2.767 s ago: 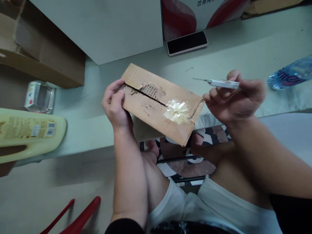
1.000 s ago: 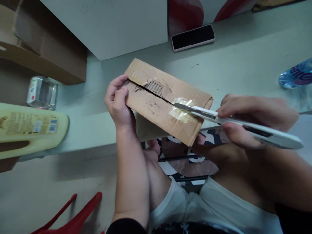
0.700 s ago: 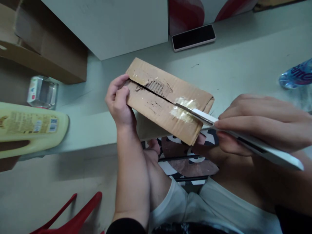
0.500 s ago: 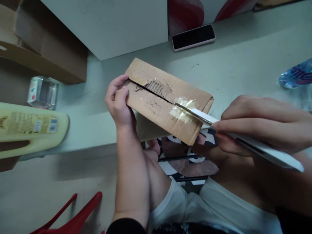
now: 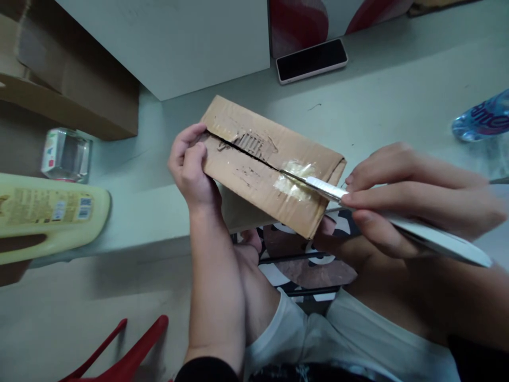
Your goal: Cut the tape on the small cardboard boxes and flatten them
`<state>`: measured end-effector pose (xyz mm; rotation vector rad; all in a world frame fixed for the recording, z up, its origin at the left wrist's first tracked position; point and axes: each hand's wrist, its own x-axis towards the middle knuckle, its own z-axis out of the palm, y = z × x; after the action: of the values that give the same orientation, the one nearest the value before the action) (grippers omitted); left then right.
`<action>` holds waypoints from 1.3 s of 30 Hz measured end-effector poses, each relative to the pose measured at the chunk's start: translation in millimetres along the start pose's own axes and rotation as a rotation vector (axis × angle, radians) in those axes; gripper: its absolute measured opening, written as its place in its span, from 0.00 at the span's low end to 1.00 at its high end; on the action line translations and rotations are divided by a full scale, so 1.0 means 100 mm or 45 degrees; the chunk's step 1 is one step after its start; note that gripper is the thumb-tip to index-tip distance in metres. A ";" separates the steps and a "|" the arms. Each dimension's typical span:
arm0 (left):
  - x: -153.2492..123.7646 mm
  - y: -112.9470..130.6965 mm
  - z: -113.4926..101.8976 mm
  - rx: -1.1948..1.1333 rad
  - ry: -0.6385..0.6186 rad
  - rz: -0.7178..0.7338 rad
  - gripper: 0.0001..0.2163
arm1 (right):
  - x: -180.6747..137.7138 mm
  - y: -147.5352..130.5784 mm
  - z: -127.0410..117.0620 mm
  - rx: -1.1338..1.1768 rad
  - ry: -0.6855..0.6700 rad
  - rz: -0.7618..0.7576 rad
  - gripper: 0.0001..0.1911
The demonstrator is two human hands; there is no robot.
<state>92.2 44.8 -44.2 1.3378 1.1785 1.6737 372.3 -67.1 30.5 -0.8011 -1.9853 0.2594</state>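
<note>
Cardboard box [image 5: 264,183] is gripped at its left end by the left hand [image 5: 193,170], over the near edge of the pale table [image 5: 397,95]; a knife [image 5: 326,189], clasped in the right hand [image 5: 421,196], is set at the box's clear tape [image 5: 292,188]. Shallow strokes are best aimed rightward. Beyond the box, a phone [image 5: 312,61] is seen.

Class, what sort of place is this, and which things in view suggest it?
Probably a home or similarly informal room, though not certain: a phone and a plastic bottle rest on a pale table, with a yellow handled container near its edge.
</note>
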 end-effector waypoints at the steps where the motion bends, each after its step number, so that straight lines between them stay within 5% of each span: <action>1: 0.00 0.00 0.00 0.012 0.002 0.001 0.13 | 0.00 0.00 0.00 -0.001 0.001 -0.007 0.04; 26: 0.02 -0.02 -0.04 0.145 0.032 0.029 0.08 | 0.04 0.04 0.10 -0.061 0.086 -0.092 0.04; 35: 0.03 -0.02 -0.04 0.147 0.051 0.028 0.08 | 0.01 -0.08 0.04 -0.144 0.211 0.040 0.07; 39: 0.02 -0.03 -0.04 0.139 0.044 0.041 0.08 | 0.03 -0.08 0.01 -0.136 0.090 0.069 0.08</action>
<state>87.7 47.2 -46.5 1.4055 1.2908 1.6820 366.8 -71.4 36.5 -0.9205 -1.9255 0.1551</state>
